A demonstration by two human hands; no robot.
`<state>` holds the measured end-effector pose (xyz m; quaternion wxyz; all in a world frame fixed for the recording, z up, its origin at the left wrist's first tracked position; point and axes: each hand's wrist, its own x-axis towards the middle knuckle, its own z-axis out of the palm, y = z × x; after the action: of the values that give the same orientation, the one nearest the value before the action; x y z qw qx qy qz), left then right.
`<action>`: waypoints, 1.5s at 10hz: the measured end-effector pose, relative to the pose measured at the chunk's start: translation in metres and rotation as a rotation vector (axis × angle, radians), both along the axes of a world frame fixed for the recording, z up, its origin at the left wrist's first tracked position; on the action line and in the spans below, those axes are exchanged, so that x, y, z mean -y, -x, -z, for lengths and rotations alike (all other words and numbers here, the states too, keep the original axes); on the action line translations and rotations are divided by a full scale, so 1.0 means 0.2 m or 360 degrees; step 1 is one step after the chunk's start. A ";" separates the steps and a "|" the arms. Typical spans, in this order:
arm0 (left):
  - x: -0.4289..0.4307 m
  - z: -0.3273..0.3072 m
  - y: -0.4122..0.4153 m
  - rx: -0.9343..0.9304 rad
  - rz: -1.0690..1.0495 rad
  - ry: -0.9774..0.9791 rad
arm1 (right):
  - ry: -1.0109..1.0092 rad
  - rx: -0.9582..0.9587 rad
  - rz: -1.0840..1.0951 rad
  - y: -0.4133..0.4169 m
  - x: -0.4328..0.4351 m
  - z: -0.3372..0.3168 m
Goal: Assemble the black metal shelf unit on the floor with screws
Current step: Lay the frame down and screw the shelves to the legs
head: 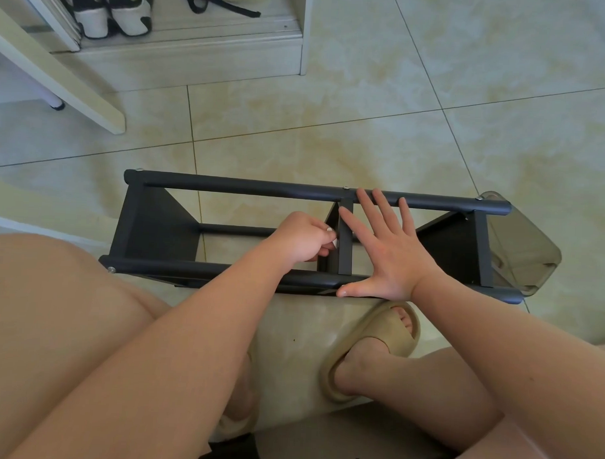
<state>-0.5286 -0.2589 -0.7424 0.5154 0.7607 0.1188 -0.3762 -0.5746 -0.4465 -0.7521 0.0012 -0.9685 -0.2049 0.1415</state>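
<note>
Already, silver screws (346, 187) stud the black shelf unit (244, 187).

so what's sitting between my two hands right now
The black middle divider stands between them in the head view: the left hand pinches at one side, the right hand lies flat on the other.

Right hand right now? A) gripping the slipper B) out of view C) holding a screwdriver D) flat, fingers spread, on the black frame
D: the right hand lies open on the black shelf unit, fingers spread, thumb on the near rail.
</note>
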 end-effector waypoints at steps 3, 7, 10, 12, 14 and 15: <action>-0.05 0.01 -0.02 0.0000 0.0149 -0.0029 | 0.0007 0.0002 0.0006 0.00 0.00 0.00; -0.01 0.00 0.00 -0.0213 -0.0025 0.0058 | 0.0007 0.0001 0.0001 0.00 0.00 0.00; -0.01 -0.01 0.00 -0.0260 0.0063 0.0023 | 0.0002 -0.0008 0.0005 0.00 0.00 0.00; -0.06 -0.02 -0.02 -0.0171 0.0303 -0.0004 | -0.0003 -0.0009 0.0006 0.00 0.00 0.00; -0.09 -0.03 -0.03 -0.0155 0.0466 -0.0025 | -0.0004 -0.0007 0.0011 0.00 0.00 0.00; -0.11 -0.03 -0.03 -0.0152 0.0534 -0.0046 | -0.0007 -0.0004 0.0009 0.00 0.00 0.00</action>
<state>-0.5233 -0.2377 -0.7359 0.4283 0.7584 0.0200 -0.4909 -0.5752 -0.4459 -0.7515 0.0040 -0.9689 -0.2025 0.1423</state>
